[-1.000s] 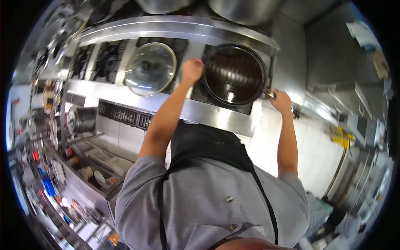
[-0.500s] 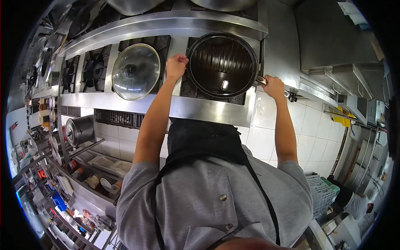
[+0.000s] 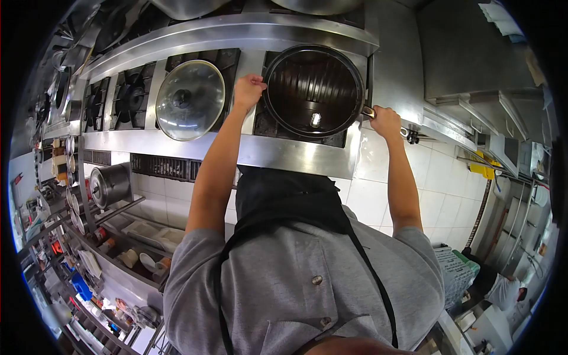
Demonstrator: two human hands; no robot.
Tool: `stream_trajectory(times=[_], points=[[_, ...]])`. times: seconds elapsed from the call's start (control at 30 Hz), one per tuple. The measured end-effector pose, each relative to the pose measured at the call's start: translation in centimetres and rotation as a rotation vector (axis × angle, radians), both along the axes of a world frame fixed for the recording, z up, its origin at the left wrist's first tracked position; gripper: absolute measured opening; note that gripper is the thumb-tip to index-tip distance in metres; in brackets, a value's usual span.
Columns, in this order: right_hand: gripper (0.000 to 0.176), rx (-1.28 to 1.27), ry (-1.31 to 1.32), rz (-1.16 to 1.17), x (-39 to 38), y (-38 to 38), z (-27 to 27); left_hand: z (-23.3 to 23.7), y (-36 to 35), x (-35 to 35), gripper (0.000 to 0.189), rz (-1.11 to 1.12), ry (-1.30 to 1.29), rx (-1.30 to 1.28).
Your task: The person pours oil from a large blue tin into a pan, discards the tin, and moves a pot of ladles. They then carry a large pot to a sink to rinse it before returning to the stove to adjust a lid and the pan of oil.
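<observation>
A large dark pan (image 3: 314, 89) sits on a burner of the steel stove (image 3: 290, 157), with a bright reflection inside it. My right hand (image 3: 386, 122) is wrapped round the pan's handle (image 3: 368, 112) on the right side. At the pan's left rim, my left hand (image 3: 249, 90) is closed with its fingers drawn together; whether they pinch the rim or anything small cannot be made out. A round glass lid (image 3: 190, 99) with a dark knob lies over the burner to the left of that hand.
Bare burners (image 3: 131, 98) stand further left. Large metal pots (image 3: 316, 5) are behind the stove. A lidded pot (image 3: 110, 186) sits at the lower left, near a shelf of containers (image 3: 155, 232). A green crate (image 3: 458, 273) and another person (image 3: 504, 292) are at the lower right.
The whole view has shifted very slightly. Both hands keep nearly the same places at the pan's left rim and handle.
</observation>
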State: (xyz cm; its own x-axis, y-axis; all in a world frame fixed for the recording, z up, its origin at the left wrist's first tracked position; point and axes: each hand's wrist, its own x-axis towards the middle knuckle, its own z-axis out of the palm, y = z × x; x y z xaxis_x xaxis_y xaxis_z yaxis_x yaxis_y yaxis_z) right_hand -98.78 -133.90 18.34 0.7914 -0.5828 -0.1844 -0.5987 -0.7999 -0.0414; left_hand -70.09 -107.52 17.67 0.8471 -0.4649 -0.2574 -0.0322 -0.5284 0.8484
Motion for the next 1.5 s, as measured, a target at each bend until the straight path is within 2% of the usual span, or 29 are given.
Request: stream_trajectory(times=[0.1,0.2,0.27,0.47,0.67,0.8,0.87,0.97,1.1,1.17,1.2,1.23,1.27,1.33,1.37,1.47,1.5], points=[[0.019,-0.006,-0.004,0.005,0.0,-0.1,0.0,-1.0,-0.1,0.8,0.028,-0.024,-0.019,0.025],[0.020,0.039,0.006,0.020,0.5,-0.5,0.2,-2.6,-0.3,1.5,0.024,-0.090,-0.160,0.047],[0.021,0.105,0.047,-0.001,1.0,-0.4,0.7,-1.7,-0.4,1.4,0.024,-0.085,0.011,0.002],[0.023,0.118,0.093,-0.140,1.6,0.9,2.0,-3.7,-0.6,2.4,0.023,-0.112,-0.008,0.003],[0.022,0.109,0.069,-0.118,1.3,0.6,1.4,-2.4,-0.5,1.9,0.021,-0.118,0.161,-0.079],[0.023,0.120,0.053,-0.065,0.9,0.3,1.0,-2.0,0.8,1.9,0.026,-0.145,0.132,-0.071],[0.023,0.108,0.024,-0.009,0.8,-0.1,0.4,-0.2,2.9,1.4,0.032,-0.080,0.506,-0.224],[0.025,0.167,-0.008,0.079,0.5,-0.8,0.3,0.3,7.8,0.6,0.038,-0.039,0.660,-0.371],[0.042,0.387,-0.014,0.158,-0.7,-2.2,1.6,1.2,17.1,-1.5,0.035,-0.055,0.806,-0.602],[0.046,0.432,0.022,0.106,-1.6,-3.7,2.2,0.4,22.4,-2.9,0.037,0.002,0.869,-0.836],[0.046,0.452,0.043,-0.032,-2.0,-4.3,2.5,-0.6,25.1,-3.3,0.036,0.078,0.887,-0.889],[0.046,0.299,-0.020,-0.021,-1.9,-3.3,4.3,-1.7,27.8,-3.9,0.035,0.152,0.905,-0.942],[0.047,0.313,0.005,-0.113,-1.9,-3.8,4.6,-2.6,30.3,-4.6,0.034,0.226,0.888,-0.966],[0.044,0.220,-0.004,-0.106,-0.8,-2.2,7.0,-5.6,35.1,-6.5,0.032,0.423,0.880,-1.018],[0.042,0.133,-0.068,-0.022,0.0,-0.2,8.5,-7.8,37.6,-7.6,0.031,0.546,0.890,-1.045],[0.042,0.094,-0.152,0.060,4.5,5.9,11.1,-13.7,44.2,-11.6,0.027,0.976,0.868,-1.011],[0.041,0.174,-0.149,0.108,6.4,8.6,12.0,-15.6,46.6,-13.2,0.025,1.100,0.903,-1.022]])
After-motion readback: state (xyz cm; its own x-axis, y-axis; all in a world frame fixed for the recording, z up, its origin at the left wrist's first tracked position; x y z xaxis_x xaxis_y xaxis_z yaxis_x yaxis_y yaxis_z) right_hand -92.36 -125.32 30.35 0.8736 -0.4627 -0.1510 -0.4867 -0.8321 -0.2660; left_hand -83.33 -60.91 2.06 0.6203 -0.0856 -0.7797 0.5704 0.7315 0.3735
